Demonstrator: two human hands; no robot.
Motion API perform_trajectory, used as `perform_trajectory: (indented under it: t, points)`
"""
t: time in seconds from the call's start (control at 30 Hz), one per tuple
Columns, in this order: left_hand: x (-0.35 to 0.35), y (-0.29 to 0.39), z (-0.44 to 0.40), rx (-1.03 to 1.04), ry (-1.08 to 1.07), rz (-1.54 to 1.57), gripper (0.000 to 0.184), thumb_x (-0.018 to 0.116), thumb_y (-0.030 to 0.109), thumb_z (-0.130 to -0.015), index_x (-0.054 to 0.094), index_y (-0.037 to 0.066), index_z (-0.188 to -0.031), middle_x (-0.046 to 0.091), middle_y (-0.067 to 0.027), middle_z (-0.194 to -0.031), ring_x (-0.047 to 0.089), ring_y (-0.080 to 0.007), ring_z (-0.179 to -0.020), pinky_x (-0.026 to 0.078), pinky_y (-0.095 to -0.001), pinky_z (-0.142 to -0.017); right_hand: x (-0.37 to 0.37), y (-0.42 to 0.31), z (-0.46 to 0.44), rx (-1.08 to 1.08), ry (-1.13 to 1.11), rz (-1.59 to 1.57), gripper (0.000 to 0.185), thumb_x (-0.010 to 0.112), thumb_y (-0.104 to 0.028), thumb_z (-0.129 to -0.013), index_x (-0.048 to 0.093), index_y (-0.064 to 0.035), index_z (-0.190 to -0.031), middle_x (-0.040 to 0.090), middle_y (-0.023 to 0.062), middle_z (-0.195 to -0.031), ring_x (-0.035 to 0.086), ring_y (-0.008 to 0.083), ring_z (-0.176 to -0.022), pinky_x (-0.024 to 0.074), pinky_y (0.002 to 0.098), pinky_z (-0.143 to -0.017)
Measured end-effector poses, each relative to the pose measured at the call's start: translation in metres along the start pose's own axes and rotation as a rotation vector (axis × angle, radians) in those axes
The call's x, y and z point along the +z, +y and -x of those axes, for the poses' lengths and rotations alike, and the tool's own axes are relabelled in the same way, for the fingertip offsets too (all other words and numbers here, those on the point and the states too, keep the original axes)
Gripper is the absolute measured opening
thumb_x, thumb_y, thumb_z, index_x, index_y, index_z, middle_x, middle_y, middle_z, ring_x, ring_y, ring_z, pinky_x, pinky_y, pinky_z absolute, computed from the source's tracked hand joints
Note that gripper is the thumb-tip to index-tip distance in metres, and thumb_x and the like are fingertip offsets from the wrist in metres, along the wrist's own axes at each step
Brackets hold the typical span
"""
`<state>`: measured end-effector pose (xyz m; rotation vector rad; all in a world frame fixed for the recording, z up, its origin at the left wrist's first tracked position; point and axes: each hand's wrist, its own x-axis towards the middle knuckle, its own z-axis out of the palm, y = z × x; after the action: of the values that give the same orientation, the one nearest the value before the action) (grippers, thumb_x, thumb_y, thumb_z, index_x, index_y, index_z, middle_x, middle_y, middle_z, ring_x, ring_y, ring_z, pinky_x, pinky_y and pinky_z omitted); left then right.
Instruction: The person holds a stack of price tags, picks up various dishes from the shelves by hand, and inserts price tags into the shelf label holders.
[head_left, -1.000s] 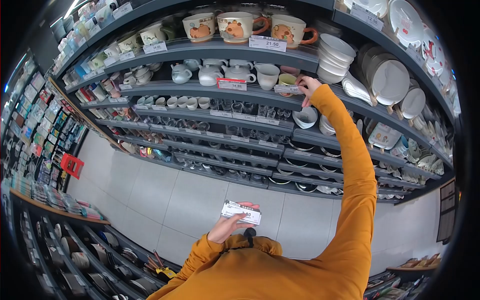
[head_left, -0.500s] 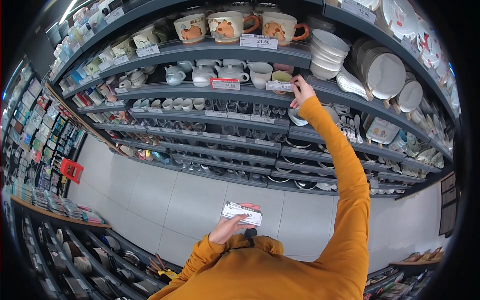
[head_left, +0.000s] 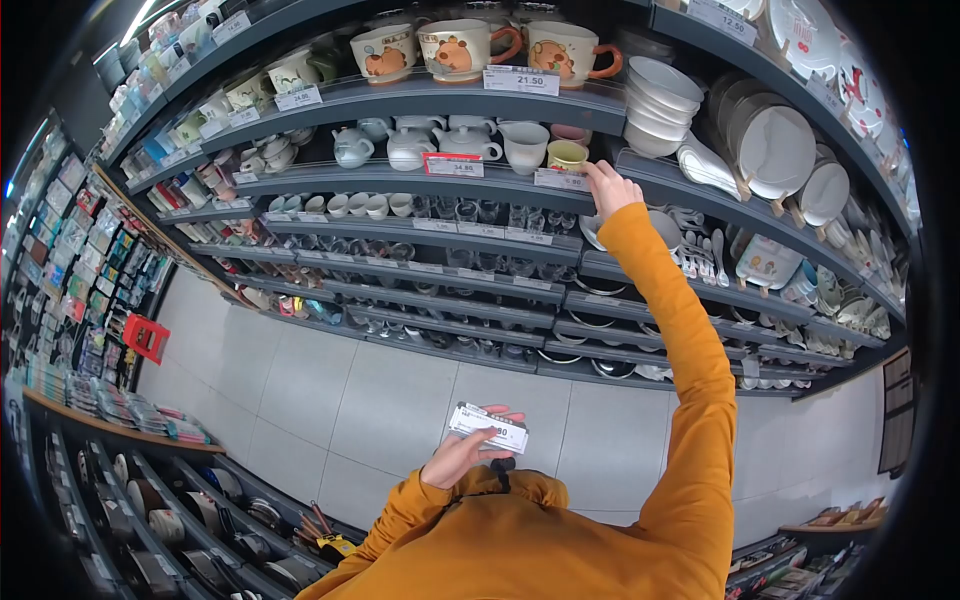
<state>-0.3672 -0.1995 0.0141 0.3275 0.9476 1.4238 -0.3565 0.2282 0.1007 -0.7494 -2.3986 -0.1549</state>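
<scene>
My left hand [head_left: 465, 455] is closed around a stack of white price labels [head_left: 488, 430], held low in front of my body with the thumb across the top one. Up at the shelf, my right hand [head_left: 612, 190] has its fingertips at the right end of a price tag [head_left: 561, 179] on the shelf edge. Those fingers are bent and close together; whether they pinch the tag is hard to see. Just behind the tag sits a small yellow-green cup [head_left: 567, 154], with a white pitcher [head_left: 525, 146] to its left.
Large bear-patterned mugs [head_left: 456, 50] stand on the shelf above. Stacked white bowls [head_left: 662, 105] and upright plates [head_left: 778, 150] are to the right. Glasses line the lower shelves. A red plastic stool or basket [head_left: 146, 339] is on the tiled floor [head_left: 400, 410] at left.
My right hand has shifted slightly down and right, uncovering more of the yellow-green cup. The left hand keeps its hold on the labels, moving a little.
</scene>
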Motion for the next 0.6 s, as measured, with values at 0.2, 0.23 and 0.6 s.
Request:
perform_trajectory:
  t: [0.2, 0.23, 0.6]
  points:
    - [0.005, 0.004, -0.002, -0.001, 0.037, -0.021, 0.036, 0.046, 0.015, -0.099, 0.043, 0.003, -0.133, 0.052, -0.0128, -0.134, 0.056, -0.0242, -0.118, 0.054, -0.0331, -0.089, -0.006, -0.013, 0.007, 0.046, -0.062, 0.07, 0.019, 0.054, -0.016, -0.09, 0.058, -0.012, -0.108, 0.058, 0.0078, -0.102, 0.065, 0.0358, -0.076, 0.0523, 0.0472, -0.065]
    - [0.007, 0.006, -0.004, 0.002, 0.049, -0.039, 0.037, 0.046, 0.016, -0.099, 0.044, 0.003, -0.133, 0.053, -0.0125, -0.133, 0.056, -0.024, -0.118, 0.054, -0.0326, -0.088, -0.018, -0.026, 0.014, -0.002, 0.026, -0.025, 0.02, 0.056, -0.014, -0.087, 0.055, -0.0105, -0.107, 0.057, 0.0081, -0.103, 0.067, 0.0335, -0.078, 0.0545, 0.0453, -0.06]
    - [-0.003, 0.001, -0.012, 0.105, 0.291, -0.113, 0.031, 0.06, 0.019, -0.093, 0.056, 0.004, -0.12, 0.064, -0.0064, -0.106, 0.066, -0.0116, -0.084, 0.053, -0.0216, -0.059, -0.05, -0.147, 0.228, 0.308, -0.54, -1.292, 0.026, 0.071, -0.024, -0.085, 0.061, -0.0005, -0.086, 0.062, 0.0028, -0.072, 0.055, 0.0068, -0.065, 0.0462, 0.0228, -0.063]
